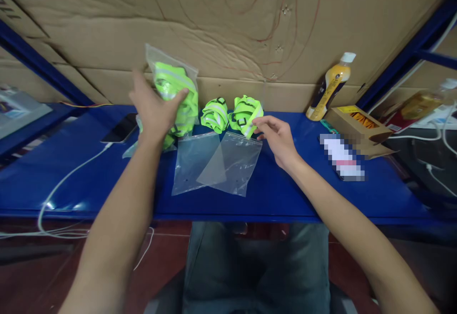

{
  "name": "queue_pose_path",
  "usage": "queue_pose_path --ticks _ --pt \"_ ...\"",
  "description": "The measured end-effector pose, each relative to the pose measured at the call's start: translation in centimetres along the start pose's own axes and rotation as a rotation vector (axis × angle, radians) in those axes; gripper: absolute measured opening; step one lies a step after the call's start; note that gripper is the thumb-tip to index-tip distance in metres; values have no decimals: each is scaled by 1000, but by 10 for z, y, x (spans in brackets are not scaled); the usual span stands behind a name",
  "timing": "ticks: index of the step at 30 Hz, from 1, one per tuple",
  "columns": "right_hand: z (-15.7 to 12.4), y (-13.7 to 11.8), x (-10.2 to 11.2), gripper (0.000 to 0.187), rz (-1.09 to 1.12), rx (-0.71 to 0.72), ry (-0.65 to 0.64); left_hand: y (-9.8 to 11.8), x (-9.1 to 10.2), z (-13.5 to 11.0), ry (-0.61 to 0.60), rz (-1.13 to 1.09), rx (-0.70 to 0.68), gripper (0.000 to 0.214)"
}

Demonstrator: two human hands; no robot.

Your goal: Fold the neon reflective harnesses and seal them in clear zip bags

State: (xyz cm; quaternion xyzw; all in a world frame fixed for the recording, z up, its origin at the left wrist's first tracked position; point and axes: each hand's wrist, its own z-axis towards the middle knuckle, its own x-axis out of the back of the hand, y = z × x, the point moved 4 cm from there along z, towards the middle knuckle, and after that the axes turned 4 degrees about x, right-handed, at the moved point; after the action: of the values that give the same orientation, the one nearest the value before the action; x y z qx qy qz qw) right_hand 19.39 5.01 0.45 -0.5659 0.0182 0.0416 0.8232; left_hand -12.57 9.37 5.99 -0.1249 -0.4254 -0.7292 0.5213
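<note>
Well left of the flat clear bags [214, 166], my view shows a dark phone [120, 128] with a white cable [71, 171] at its near end, presumably kept there to charge. Nearer the flat clear bags, on their left, a second bag [167, 143] with green inside sits partly behind my left forearm.

Up and left of the flat clear bags, my left hand [153, 109] is at a filled bag [187, 109] of fluorescent strap, which stands tall against the cardboard. My thumb lies across its front, perhaps to steady it; the fingers are blurred, and I cannot tell whether that grip is clamped or loose.

Just behind the flat clear bags, two unbagged strap bundles, a left one [214, 115] and a right one [245, 114], rest side by side on the counter [285, 199], likely there for easy reach. My right hand [276, 137] has its fingertips at the right bundle's edge; I cannot tell whether that grip is closed on it.

Farther right of the flat clear bags are a tilted bottle [330, 85], an open carton [357, 123] and a pixelated phone [342, 157], apparently set aside from my hands.
</note>
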Motion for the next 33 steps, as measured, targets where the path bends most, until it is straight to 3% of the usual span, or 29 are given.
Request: queue_pose_path --ticks 2,5,15,17,19,22,24,28,33 --pt "0 0 -1 22 -24 11 -20 6 3 -6 26 104 73 105" --pt "-1 0 -3 21 -50 38 -52 11 -1 -9 -70 232 115 105" --pt "0 5 -2 23 -169 73 -126 4 -17 -8 -268 380 -1 92" --pt "-3 3 -5 20 -335 133 -204 1 -21 -9 -324 373 -39 91" --pt "-9 0 -9 15 -645 228 -283 -2 -26 -10 -357 345 -68 91" --pt "-19 -2 -15 16 -1142 305 -336 -6 -28 -12 -337 271 -76 93" --pt "-23 -1 -17 23 -1316 289 -356 -6 -27 -14 -302 207 -61 97" --pt "-22 1 -15 25 -1389 212 -385 1 -22 -18 -265 163 -46 107" --pt "-17 2 -11 12 -1312 185 -381 13 -16 -21 -230 189 -42 110"
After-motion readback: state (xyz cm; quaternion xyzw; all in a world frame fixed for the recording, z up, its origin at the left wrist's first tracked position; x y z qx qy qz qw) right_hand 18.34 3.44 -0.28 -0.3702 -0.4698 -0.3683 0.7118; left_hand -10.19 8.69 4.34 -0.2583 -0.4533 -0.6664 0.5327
